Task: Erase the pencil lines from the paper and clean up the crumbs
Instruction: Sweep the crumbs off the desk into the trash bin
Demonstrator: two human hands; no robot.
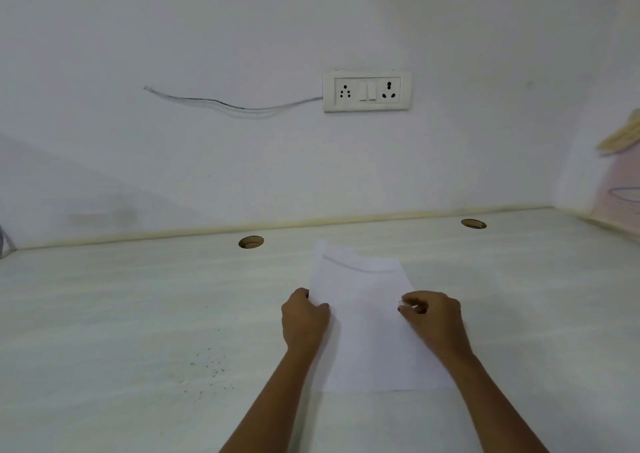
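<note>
Middle of the worktop (138, 314): one white paper (367, 342), long side running from the front edge toward the back edge. Far end of the sheet bent upward a little, with a faint curved shadow across it. Surface too pale and blurred for reading any marks.

At the sheet's left edge, about halfway along, the left hand (304, 317): thumb on top, fingers curled round the edge, gripping the paper. Over the sheet's right edge, level with it, the right hand (433, 317): fingertips pinched round a small whitish eraser (403, 303), held right at the paper's surface. Touching or slightly above, hard to say.

Left of the paper, toward the front left part of the worktop, a scatter of dark crumbs (207, 366), well apart from the sheet and from both hands.

Near the back edge, one round cable hole (251, 242) just left of the paper's far end, and another cable hole (473, 224) toward the back right corner. On the wall (311, 20) above, a white socket plate (367, 91) with a thin wire (225, 103) trailing leftward from it. At the right edge of the worktop, a pink thing (620, 207), blurred.
</note>
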